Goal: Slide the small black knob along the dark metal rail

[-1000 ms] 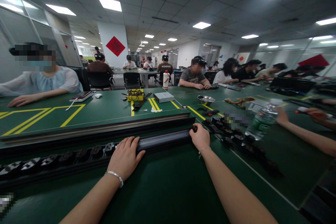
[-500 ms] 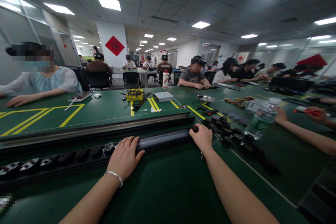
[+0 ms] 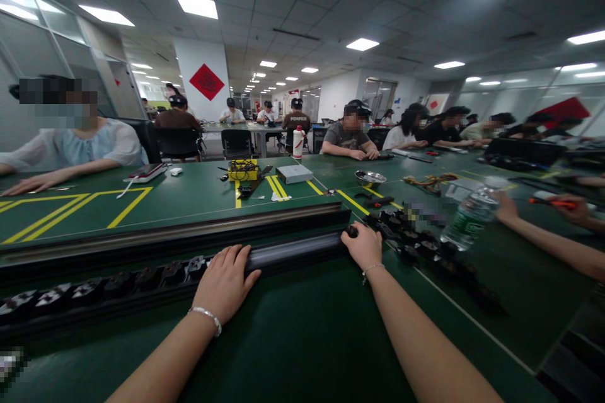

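Your left fingers (image 3: pixel 242 256) lie open across a long black bar (image 3: pixel 297 252), smooth and glossy to their right; your right fingers (image 3: pixel 361 233) grip its end.

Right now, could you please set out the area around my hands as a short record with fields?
Left hand: laid over a long dark rail
Right hand: at the rail's right end, touching a small black piece; grip partly hidden
Left of left hand: row of dark and shiny parts
Beyond the rail: second long rail
Right of right hand: more dark parts, clear bottle
Farther back: yellow box, metal bowl
Surface: green table
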Available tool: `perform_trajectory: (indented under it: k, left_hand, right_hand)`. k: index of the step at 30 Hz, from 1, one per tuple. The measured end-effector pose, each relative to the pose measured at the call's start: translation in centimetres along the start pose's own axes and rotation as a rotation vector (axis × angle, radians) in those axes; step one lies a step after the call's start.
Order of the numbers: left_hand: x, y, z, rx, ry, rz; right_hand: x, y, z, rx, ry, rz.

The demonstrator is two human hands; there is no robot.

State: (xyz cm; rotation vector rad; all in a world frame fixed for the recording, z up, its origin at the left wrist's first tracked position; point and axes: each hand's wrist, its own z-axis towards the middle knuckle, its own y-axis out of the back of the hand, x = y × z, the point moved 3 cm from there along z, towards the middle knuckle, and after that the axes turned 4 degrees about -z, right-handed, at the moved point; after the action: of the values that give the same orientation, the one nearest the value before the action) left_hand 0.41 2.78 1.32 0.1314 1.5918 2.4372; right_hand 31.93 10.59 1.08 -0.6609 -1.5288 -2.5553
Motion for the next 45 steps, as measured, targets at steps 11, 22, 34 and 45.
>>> perform_trajectory:
  k: [11,22,34,45]
  left_hand:
    - [-0.03,0.12,-0.1,-0.007,-0.016,0.023]
    - [-0.01,0.17,-0.03,0.0,0.007,-0.01]
    - [0.0,0.08,-0.05,-0.007,-0.008,-0.007]
    - [0.01,0.05,-0.01,-0.004,-0.003,0.0]
  right_hand:
    - [-0.04,-0.1,0.17,0.006,-0.006,-0.04]
    - [-0.24,-0.26,0.31,-0.01,0.005,-0.04]
    - [-0.41,-0.3,0.42,-0.007,-0.008,-0.042]
    - [-0.42,0.14,0.43,-0.004,-0.005,-0.031]
